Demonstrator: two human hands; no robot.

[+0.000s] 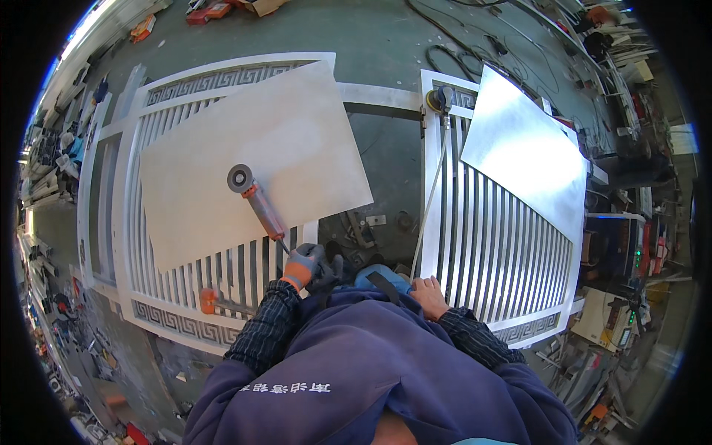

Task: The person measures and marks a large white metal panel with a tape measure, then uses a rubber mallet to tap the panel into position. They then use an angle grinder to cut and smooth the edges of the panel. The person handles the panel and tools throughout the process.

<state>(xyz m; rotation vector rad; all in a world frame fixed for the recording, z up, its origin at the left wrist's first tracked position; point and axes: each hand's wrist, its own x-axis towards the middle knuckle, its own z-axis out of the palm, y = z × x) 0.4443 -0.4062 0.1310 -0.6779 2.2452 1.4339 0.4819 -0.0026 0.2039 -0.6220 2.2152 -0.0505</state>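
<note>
An orange-and-grey glove covers my left hand point(302, 268), close to my waist. Its dark fingers blur into the dark things behind them, so their pose is unclear. Just beyond it, an angle grinder point(265, 211) with a red-orange body lies across a large pale sheet point(252, 163), its disc pointing away from me. That sheet rests askew on the left white slatted panel point(226, 267). My right hand point(430, 298) is bare, its fingers curled at the near left edge of the right slatted panel point(508, 248). What they grip, if anything, is hidden.
A round sander point(440, 100) stands on the right panel's far corner, its hose point(434, 193) running toward me. A shiny sheet point(530, 159) covers part of that panel. An orange-headed hammer point(210, 300) lies on the left panel. Cables point(452, 59) coil on the floor beyond.
</note>
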